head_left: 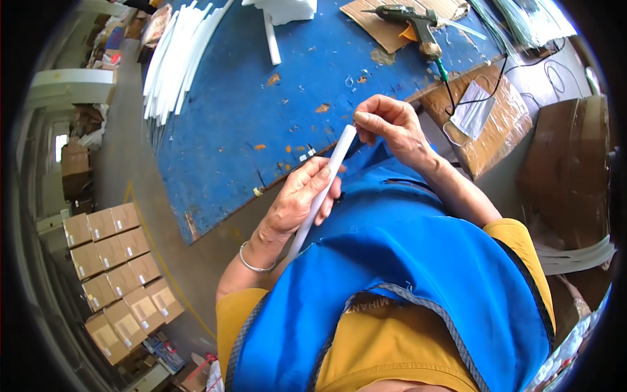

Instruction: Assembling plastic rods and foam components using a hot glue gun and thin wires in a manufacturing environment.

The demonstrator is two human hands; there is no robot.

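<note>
The left hand (pixel 302 196) is wrapping its grip around a long white stick (pixel 321 193) while the right hand (pixel 390 124) is pinching the stick's top end over the blue counter (pixel 261 98).

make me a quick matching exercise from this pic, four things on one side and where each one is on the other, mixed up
Things:
1. white tube
2. glue gun
3. pile of white strips
4. cardboard boxes

Places:
A. stacked on the floor, left of the blue table
B. on a piece of cardboard at the table's far edge
C. held between the left hand and the right hand
D. lying along the table's left side

Pairs: 1-C, 2-B, 3-D, 4-A
</note>
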